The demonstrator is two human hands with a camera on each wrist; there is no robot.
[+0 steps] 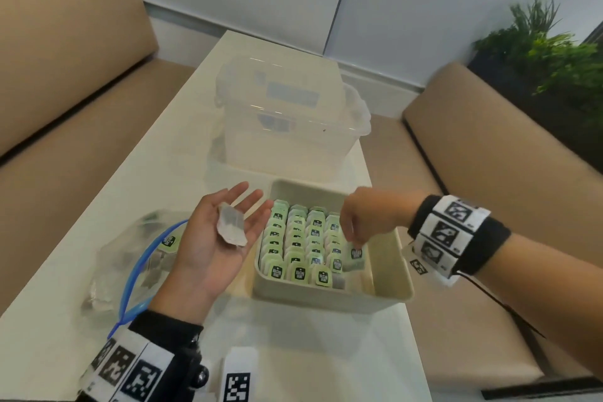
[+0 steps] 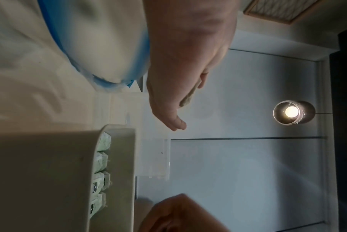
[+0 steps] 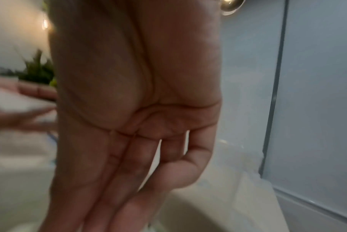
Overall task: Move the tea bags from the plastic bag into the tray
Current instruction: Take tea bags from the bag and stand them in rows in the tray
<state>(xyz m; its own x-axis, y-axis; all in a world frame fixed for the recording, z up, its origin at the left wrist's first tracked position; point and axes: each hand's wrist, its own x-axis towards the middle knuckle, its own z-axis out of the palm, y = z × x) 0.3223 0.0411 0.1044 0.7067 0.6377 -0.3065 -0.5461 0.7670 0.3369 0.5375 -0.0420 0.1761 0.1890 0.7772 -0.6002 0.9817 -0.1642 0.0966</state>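
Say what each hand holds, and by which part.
Left hand: a tea bag lies loose on the open palm. Right hand: fingers pinch the top of another tea bag over the tray.

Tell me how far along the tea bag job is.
Mostly done: the tray already holds four rows of tea bags. In hand: the right hand is lowering one tea bag into the right side of the tray, and another lies on the open left hand. Left: a few tea bags show inside the plastic bag.
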